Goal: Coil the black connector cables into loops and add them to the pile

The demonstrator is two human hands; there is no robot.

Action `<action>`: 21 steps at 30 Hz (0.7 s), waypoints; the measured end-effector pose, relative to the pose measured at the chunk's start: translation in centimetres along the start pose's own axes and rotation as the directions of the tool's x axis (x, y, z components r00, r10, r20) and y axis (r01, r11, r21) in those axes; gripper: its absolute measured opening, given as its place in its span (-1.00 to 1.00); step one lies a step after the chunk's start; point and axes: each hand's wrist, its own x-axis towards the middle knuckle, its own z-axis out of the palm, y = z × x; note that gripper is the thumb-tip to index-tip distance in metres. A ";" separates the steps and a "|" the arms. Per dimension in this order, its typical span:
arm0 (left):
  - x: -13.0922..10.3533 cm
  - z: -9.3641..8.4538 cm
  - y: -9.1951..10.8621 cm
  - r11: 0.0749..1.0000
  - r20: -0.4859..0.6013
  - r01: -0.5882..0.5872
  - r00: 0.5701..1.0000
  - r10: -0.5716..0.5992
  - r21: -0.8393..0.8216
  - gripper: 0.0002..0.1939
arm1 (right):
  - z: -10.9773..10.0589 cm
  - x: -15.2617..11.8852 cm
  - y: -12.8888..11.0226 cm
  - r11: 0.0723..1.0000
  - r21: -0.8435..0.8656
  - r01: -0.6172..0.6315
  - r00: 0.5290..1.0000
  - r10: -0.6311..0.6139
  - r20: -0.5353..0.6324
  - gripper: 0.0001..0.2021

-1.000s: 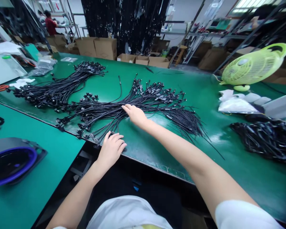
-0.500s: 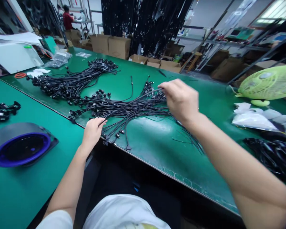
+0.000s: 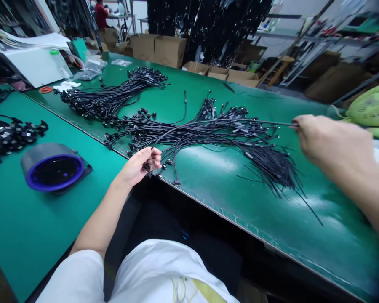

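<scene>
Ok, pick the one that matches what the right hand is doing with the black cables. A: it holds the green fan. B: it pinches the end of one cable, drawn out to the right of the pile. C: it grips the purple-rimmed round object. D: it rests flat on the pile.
B: the right hand pinches the tip of a single cable that runs back into the cable pile, well off to the pile's right side.

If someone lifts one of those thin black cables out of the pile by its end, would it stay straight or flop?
Probably flop: the cable stretched between the left hand and right hand bends along its length. It looks light. It may snag, since the pile lies tangled.
</scene>
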 end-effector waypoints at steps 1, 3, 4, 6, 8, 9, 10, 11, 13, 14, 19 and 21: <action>0.1 0.7 -0.3 0.995 -0.014 -0.045 0.999 0.046 0.090 -0.70 | -1.3 -1.7 -1.3 0.997 0.043 0.061 0.998 -0.062 0.022 -0.54; 0.2 2.7 -1.2 0.912 -0.008 -0.170 0.982 0.186 0.373 -0.68 | -3.9 -5.1 -4.7 0.971 0.152 0.185 0.978 -0.196 0.065 -0.58; 0.2 3.9 -1.8 0.819 0.037 -0.244 0.964 0.264 0.519 -0.68 | -5.2 -6.5 -6.5 0.937 0.232 0.260 0.956 -0.283 0.073 -0.59; -0.1 6.6 -3.2 0.622 0.199 -0.377 0.920 0.338 0.687 -0.67 | -7.1 -8.6 -10.1 0.843 0.395 0.365 0.896 -0.434 0.099 -0.65; -0.8 9.0 -4.6 0.607 0.362 -0.417 0.906 0.220 0.676 -0.66 | -8.2 -9.3 -12.4 0.801 0.470 0.370 0.877 -0.468 0.108 -0.68; -1.2 9.8 -5.1 0.679 0.411 -0.372 0.905 0.113 0.633 -0.65 | -8.4 -9.1 -12.9 0.807 0.484 0.339 0.888 -0.444 0.118 -0.68; -1.6 10.4 -5.5 0.771 0.439 -0.278 0.899 -0.002 0.573 -0.64 | -8.4 -8.8 -12.9 0.817 0.498 0.291 0.907 -0.402 0.129 -0.67; -1.9 10.7 -5.7 0.855 0.453 -0.152 0.885 -0.106 0.496 -0.63 | -8.1 -8.3 -12.3 0.815 0.529 0.237 0.921 -0.362 0.145 -0.66; -2.4 10.4 -5.4 0.948 0.469 0.103 0.849 -0.242 0.301 -0.64 | -7.2 -7.6 -10.3 0.745 0.651 0.144 0.924 -0.336 0.180 -0.66; -2.5 10.0 -4.9 0.961 0.470 0.197 0.841 -0.268 0.194 -0.66 | -6.5 -7.6 -9.0 0.688 0.718 0.104 0.921 -0.339 0.191 -0.67; -2.4 7.4 -1.6 0.899 0.309 0.279 0.935 -0.175 -0.337 -0.78 | -2.5 -10.1 -4.2 0.560 0.822 -0.100 0.946 -0.202 0.253 -0.70; -2.5 6.9 -0.8 0.852 0.215 0.219 0.968 -0.128 -0.476 -0.75 | -1.3 -11.6 -3.7 0.540 0.828 -0.153 0.952 -0.143 0.269 -0.68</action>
